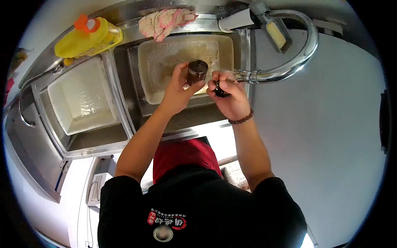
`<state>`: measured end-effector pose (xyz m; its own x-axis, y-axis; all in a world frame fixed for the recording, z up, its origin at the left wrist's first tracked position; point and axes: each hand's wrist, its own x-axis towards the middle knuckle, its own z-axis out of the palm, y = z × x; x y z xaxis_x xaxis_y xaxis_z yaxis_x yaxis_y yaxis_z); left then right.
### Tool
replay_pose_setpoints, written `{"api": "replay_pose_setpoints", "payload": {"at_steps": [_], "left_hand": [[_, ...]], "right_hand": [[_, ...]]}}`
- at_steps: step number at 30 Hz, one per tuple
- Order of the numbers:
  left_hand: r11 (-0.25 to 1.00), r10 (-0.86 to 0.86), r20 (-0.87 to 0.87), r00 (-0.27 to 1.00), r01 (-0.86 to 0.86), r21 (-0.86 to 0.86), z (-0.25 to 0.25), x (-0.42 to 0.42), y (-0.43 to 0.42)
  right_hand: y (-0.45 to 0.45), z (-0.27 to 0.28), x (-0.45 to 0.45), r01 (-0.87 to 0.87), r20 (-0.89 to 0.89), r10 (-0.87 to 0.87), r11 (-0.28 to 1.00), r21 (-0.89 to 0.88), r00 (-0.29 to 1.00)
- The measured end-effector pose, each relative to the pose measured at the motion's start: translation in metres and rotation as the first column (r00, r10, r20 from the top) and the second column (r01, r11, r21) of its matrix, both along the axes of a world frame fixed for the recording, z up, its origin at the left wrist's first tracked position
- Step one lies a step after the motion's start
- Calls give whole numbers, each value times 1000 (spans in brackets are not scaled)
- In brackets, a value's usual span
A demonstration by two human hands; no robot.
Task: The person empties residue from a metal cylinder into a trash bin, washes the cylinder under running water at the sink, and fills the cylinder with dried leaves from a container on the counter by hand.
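My left hand is wrapped round a small dark glass jar, its open mouth facing up. Dark brown residue or liquid seems to be inside, but I cannot tell which. Close by on the right, my right hand grips a black jar lid in its fingers. The lid is apart from the jar. Both hands are above a white plastic basin holding cloudy, brownish water, set in the sink. The end of the chrome faucet reaches to just behind my right hand.
A second white basin with water stands in the left sink compartment. A yellow jug with an orange cap and a pinkish cloth lie along the back ledge. To the right stretches a grey countertop.
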<state>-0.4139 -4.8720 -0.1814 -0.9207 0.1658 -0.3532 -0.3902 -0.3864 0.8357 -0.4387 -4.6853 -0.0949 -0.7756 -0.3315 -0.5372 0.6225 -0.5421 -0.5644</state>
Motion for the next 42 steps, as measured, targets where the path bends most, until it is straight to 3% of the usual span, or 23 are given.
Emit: {"api": "replay_pose_setpoints", "payload": {"at_steps": [9,11,12,15,20,22,23,25,28,38,40,42], "left_hand": [[1000,-17,27,999,17,-21,0,-1,3],[999,-16,15,1000,17,-31,0,-3,4],[997,5,74,997,-11,77,0,-4,5],[969,10,213,977,-62,237,14,-10,9],[920,-48,418,907,-122,372,29,-19,25],[733,-246,405,880,-105,672,24,-23,31],[731,-249,405,880,-103,674,26,-23,35],[637,-188,549,815,-324,699,33,-23,45],[533,-212,620,755,-442,721,43,-23,49],[467,-310,649,694,-484,741,57,-13,67],[498,-325,592,737,-398,770,61,-10,73],[456,-322,623,713,-460,762,61,-9,74]], "right_hand": [[2,-8,-4,26,-21,-27,998,-58,999],[4,-12,-4,71,17,-69,983,-171,997],[5,-11,-4,71,18,-69,983,-171,997],[3,-1,-4,113,74,-112,993,-13,991],[30,-7,4,120,-45,-112,949,291,993],[41,-3,9,171,-61,-160,935,310,985],[42,0,11,219,-77,-205,920,324,976],[46,7,15,250,-90,-233,903,349,968],[57,10,22,245,-97,-225,879,409,970],[59,14,31,285,-152,-243,763,580,958],[63,8,32,291,-153,-251,730,619,956],[74,-6,36,198,-142,-138,660,724,980]]}}
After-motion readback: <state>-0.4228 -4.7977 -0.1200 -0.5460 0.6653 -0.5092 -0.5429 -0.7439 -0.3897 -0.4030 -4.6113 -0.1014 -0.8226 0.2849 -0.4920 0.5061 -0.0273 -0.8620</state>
